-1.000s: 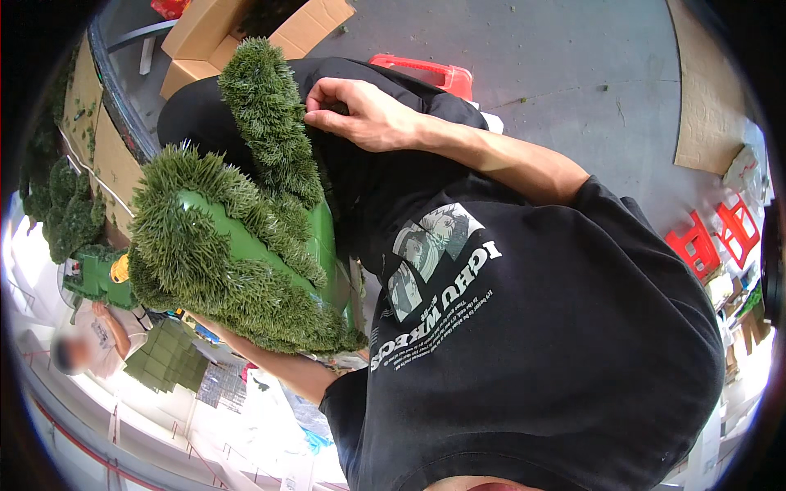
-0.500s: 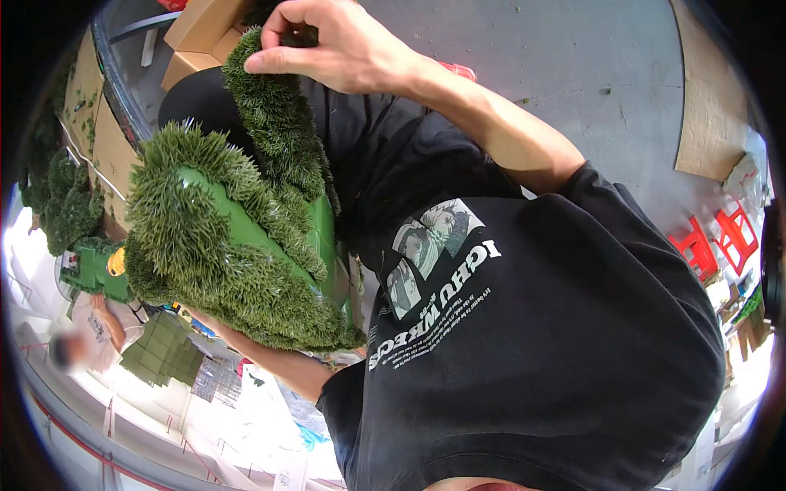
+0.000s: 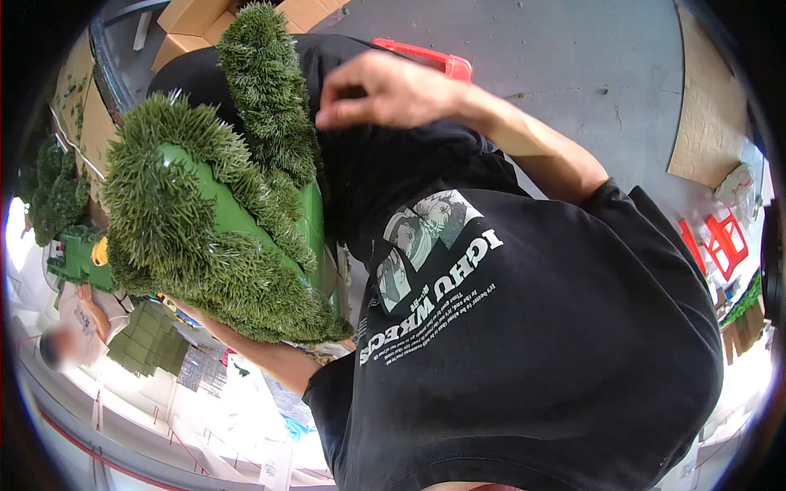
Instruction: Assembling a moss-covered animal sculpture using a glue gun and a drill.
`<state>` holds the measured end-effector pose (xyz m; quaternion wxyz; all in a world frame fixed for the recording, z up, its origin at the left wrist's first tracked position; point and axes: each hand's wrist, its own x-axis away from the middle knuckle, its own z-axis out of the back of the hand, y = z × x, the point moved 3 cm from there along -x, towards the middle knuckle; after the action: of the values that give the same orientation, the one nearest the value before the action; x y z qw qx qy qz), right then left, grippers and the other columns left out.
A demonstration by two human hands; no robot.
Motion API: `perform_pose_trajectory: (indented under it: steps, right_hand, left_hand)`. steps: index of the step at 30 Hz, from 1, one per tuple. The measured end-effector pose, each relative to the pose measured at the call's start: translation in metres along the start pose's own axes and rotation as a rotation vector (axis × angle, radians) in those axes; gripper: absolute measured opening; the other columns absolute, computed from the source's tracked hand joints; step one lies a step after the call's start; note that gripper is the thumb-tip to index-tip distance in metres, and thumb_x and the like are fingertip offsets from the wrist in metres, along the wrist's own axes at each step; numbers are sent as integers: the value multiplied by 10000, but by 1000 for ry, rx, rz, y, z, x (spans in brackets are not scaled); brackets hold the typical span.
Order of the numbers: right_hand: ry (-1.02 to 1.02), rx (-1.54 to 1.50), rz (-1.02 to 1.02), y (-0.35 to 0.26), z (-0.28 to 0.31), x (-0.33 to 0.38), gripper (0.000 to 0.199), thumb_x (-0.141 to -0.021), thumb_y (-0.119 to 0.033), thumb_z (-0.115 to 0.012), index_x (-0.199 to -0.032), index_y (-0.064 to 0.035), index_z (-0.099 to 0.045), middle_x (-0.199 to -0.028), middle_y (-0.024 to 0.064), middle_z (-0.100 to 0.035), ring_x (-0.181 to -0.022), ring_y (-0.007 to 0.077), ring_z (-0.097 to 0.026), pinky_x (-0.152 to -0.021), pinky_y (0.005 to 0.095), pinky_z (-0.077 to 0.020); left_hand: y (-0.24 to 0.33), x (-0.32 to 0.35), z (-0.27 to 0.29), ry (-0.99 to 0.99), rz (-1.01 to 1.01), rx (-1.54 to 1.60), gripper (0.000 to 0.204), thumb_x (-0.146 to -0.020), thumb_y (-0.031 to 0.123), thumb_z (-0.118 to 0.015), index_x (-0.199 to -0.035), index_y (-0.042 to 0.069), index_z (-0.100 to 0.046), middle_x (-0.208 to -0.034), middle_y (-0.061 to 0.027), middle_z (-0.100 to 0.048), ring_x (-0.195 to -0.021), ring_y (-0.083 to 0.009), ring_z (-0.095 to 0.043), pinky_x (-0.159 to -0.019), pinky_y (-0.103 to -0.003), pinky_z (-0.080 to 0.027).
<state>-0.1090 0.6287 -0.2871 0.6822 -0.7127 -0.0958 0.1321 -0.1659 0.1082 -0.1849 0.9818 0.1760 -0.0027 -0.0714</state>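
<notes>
A green plastic form [image 3: 214, 204] edged with bushy artificial grass [image 3: 168, 209] leans across the left side, next to my lap. From it a thick grass-covered arm [image 3: 264, 90] points up over my dark trousers. Just right of that arm, my right hand [image 3: 381, 92] hangs in the air, slightly blurred, thumb and fingers loosely curled with a gap between them and nothing seen in it. My left forearm [image 3: 258, 356] reaches under the lower edge of the grass piece. The piece covers my left hand, so its fingers are hidden.
A red plastic stool [image 3: 430, 59] stands beyond my right hand, and red stools [image 3: 720, 245] are at far right. An opened cardboard box [image 3: 192, 37] lies at top left. Flat cardboard [image 3: 708, 106] covers floor at right. Another person [image 3: 82, 331] works at far left.
My right hand has let go of the tip of the grass-covered arm and moved right and down. The grass piece has shifted slightly left and up in the picture.
</notes>
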Motion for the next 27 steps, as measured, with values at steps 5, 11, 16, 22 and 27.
perform_pose_trajectory:
  steps: [5,11,16,22,27]
  right_hand:
    - [-238,21,-274,-16,-56,0,572,-986,-527,-663,-1008,41,-726,-763,176,-688,-725,272,-665,-724,422,-521]
    - [145,-168,-342,-21,31,22,408,-1032,-347,-618,-1217,10,-686,-850,36,-654,-771,104,-582,-641,292,-474]
    - [686,-712,-223,-104,124,-14,336,-1078,-348,-528,-862,-92,-557,-650,2,-460,-557,120,-370,-590,279,-377]
    - [14,-394,276,-228,-18,-51,281,-1033,-288,-575,-844,-105,-479,-654,17,-442,-563,119,-359,-574,282,-356]
    - [-566,199,59,-235,-122,-69,291,-902,-85,-748,-1074,3,-531,-798,131,-600,-639,250,-620,-591,373,-505]
  left_hand:
    - [-2,25,4,38,57,-41,692,-977,92,-577,-1585,5,-259,-1530,-202,-433,-1373,-304,-482,-1181,-416,-378]
    - [21,57,32,113,355,-148,740,-926,-18,-654,-1571,47,-298,-1472,-167,-467,-1355,-301,-493,-1138,-437,-429]
    - [86,24,0,111,332,434,640,-853,-42,-773,-1386,63,-434,-1298,-106,-549,-1207,-229,-564,-991,-409,-534]
    - [118,33,30,123,220,453,658,-895,196,-818,-1411,36,-443,-1284,-154,-576,-1141,-277,-631,-986,-416,-533]
    - [134,60,32,4,212,365,796,-867,225,-828,-1513,43,-400,-1463,-223,-480,-1309,-368,-564,-1077,-418,-474]
